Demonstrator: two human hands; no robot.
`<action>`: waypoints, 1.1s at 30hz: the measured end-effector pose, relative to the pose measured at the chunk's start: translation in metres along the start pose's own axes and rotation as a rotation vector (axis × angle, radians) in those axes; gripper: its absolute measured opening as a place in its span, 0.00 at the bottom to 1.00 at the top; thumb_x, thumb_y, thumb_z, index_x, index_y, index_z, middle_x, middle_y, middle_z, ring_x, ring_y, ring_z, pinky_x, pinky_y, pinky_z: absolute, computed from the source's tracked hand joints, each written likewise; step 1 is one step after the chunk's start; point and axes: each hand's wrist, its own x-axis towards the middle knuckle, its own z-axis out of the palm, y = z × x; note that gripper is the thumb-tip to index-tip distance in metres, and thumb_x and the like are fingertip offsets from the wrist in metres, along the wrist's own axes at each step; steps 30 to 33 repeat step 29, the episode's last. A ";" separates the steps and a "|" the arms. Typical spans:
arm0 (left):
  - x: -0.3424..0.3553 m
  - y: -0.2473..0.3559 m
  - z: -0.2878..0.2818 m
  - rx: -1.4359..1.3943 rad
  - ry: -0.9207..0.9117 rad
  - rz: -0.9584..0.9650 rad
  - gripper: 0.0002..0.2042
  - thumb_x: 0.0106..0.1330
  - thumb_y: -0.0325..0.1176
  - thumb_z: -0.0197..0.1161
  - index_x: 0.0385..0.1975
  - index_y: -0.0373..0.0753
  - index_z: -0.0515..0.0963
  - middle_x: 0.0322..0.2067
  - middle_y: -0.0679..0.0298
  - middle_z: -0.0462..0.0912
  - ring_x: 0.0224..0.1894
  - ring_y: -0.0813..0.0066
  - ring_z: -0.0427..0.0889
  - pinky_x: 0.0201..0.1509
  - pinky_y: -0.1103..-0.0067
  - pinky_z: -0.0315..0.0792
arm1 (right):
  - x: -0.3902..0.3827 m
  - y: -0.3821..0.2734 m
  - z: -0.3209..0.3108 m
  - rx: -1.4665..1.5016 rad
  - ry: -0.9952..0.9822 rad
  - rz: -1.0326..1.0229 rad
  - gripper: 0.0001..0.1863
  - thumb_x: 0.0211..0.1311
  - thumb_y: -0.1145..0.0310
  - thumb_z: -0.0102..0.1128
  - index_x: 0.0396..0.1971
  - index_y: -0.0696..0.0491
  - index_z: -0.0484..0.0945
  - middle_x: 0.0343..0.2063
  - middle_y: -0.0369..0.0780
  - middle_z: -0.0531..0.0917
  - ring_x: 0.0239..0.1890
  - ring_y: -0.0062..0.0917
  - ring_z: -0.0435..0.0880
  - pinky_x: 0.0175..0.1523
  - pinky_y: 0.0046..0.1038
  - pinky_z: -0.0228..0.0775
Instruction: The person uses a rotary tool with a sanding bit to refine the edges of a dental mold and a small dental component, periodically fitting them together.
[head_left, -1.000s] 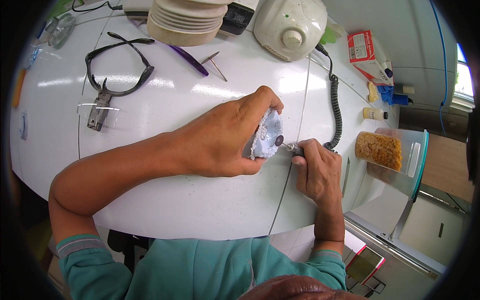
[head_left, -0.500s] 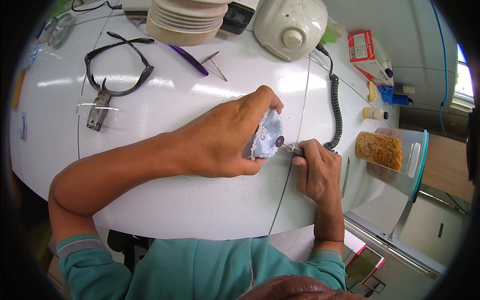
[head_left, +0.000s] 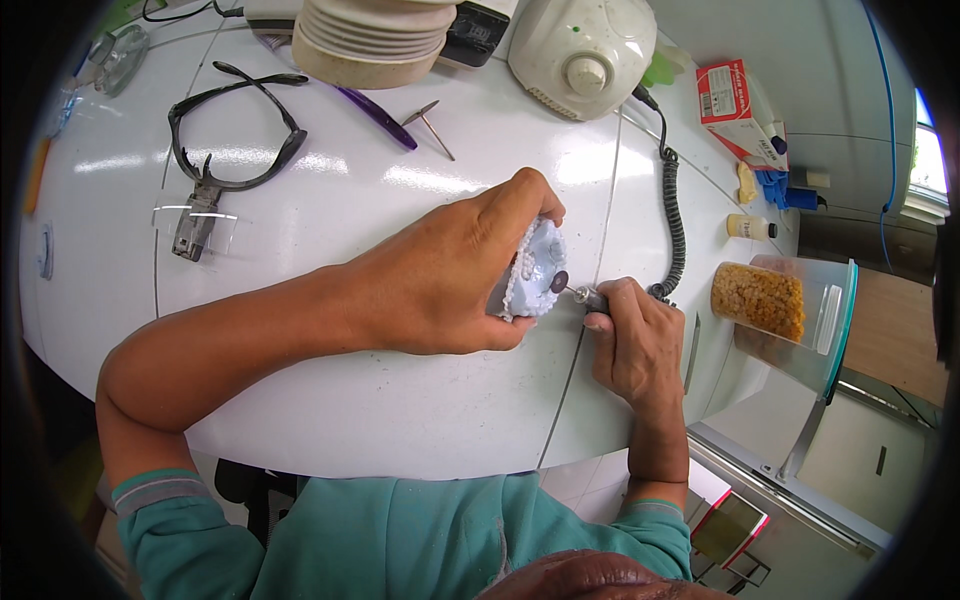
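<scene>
Above the middle of the white table, my left hand is closed around a pale blue dental cast with a beaded white edge. Its thumb is at the near side and the fingers wrap the far side; the palm hides part of the cast. My right hand grips a rotary handpiece between thumb and fingers. A small dark disc on the handpiece's thin shank is at the cast's right side, apparently touching it. Most of the handpiece is hidden in the hand.
Loupes with a dark frame lie at left. A purple-handled tool and a thin metal tool lie beyond my left hand. A white control box has a coiled cord running toward my right hand. At right stands a clear tub of yellow pieces.
The cast appears tilted very slightly in my left hand. My right hand and the handpiece look almost unmoved.
</scene>
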 end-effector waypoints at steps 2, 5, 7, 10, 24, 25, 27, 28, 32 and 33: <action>-0.001 -0.001 0.001 0.001 0.005 -0.002 0.38 0.55 0.27 0.84 0.63 0.34 0.65 0.55 0.48 0.81 0.58 0.48 0.87 0.64 0.63 0.80 | 0.000 -0.001 0.000 0.000 0.001 -0.001 0.16 0.78 0.56 0.68 0.39 0.54 0.78 0.27 0.39 0.81 0.22 0.35 0.82 0.28 0.35 0.72; -0.001 -0.004 0.003 0.046 0.032 0.037 0.39 0.54 0.27 0.85 0.63 0.35 0.65 0.57 0.49 0.79 0.60 0.49 0.85 0.66 0.63 0.79 | 0.000 0.000 0.001 0.010 0.019 0.003 0.16 0.78 0.56 0.68 0.38 0.55 0.78 0.27 0.39 0.80 0.22 0.35 0.82 0.28 0.34 0.71; -0.001 -0.004 0.005 0.043 0.043 0.049 0.41 0.53 0.28 0.86 0.63 0.36 0.64 0.59 0.50 0.77 0.62 0.49 0.83 0.68 0.64 0.78 | -0.001 0.000 0.001 0.005 0.030 0.001 0.16 0.78 0.56 0.68 0.38 0.55 0.78 0.26 0.39 0.80 0.22 0.35 0.81 0.28 0.34 0.71; -0.002 -0.003 0.004 0.050 0.020 0.019 0.41 0.53 0.28 0.86 0.63 0.37 0.64 0.59 0.51 0.77 0.61 0.49 0.83 0.67 0.64 0.78 | 0.000 -0.001 0.002 0.002 0.039 -0.005 0.16 0.77 0.57 0.68 0.37 0.55 0.78 0.26 0.39 0.80 0.22 0.35 0.81 0.28 0.34 0.71; -0.002 -0.003 0.006 0.061 0.043 0.047 0.40 0.53 0.28 0.86 0.59 0.39 0.61 0.59 0.50 0.77 0.59 0.49 0.84 0.65 0.64 0.79 | 0.000 -0.002 0.002 -0.021 0.024 -0.002 0.16 0.77 0.57 0.69 0.37 0.54 0.78 0.27 0.39 0.80 0.22 0.34 0.81 0.28 0.34 0.71; -0.002 -0.003 0.006 0.065 0.042 0.047 0.40 0.53 0.28 0.86 0.59 0.39 0.61 0.59 0.49 0.77 0.59 0.49 0.84 0.65 0.64 0.79 | 0.000 -0.002 0.002 -0.025 0.021 -0.003 0.16 0.77 0.57 0.69 0.38 0.54 0.78 0.27 0.38 0.80 0.22 0.34 0.81 0.28 0.34 0.71; -0.001 -0.003 0.006 0.062 0.040 0.047 0.40 0.53 0.28 0.86 0.60 0.39 0.61 0.59 0.49 0.77 0.60 0.49 0.84 0.65 0.64 0.79 | 0.000 -0.002 0.002 -0.024 0.023 -0.004 0.16 0.77 0.57 0.68 0.38 0.54 0.78 0.27 0.38 0.80 0.22 0.34 0.81 0.28 0.34 0.72; -0.001 -0.004 0.006 0.058 0.039 0.047 0.41 0.53 0.28 0.87 0.60 0.39 0.61 0.59 0.49 0.77 0.60 0.49 0.84 0.65 0.63 0.79 | 0.000 -0.002 0.002 -0.024 0.026 -0.006 0.16 0.77 0.57 0.68 0.38 0.54 0.78 0.27 0.38 0.80 0.22 0.34 0.82 0.28 0.34 0.72; -0.001 -0.004 0.007 0.059 0.035 0.043 0.41 0.53 0.28 0.86 0.60 0.39 0.61 0.60 0.49 0.77 0.60 0.49 0.84 0.66 0.63 0.79 | 0.000 -0.001 0.002 -0.024 0.025 -0.004 0.16 0.77 0.57 0.68 0.38 0.54 0.78 0.27 0.38 0.80 0.22 0.34 0.82 0.28 0.34 0.72; -0.001 -0.004 0.007 0.059 0.035 0.043 0.41 0.53 0.28 0.86 0.60 0.39 0.61 0.60 0.49 0.77 0.60 0.49 0.84 0.66 0.63 0.79 | 0.000 -0.001 0.002 -0.024 0.025 -0.004 0.16 0.77 0.57 0.68 0.38 0.54 0.78 0.27 0.38 0.80 0.22 0.34 0.82 0.28 0.34 0.72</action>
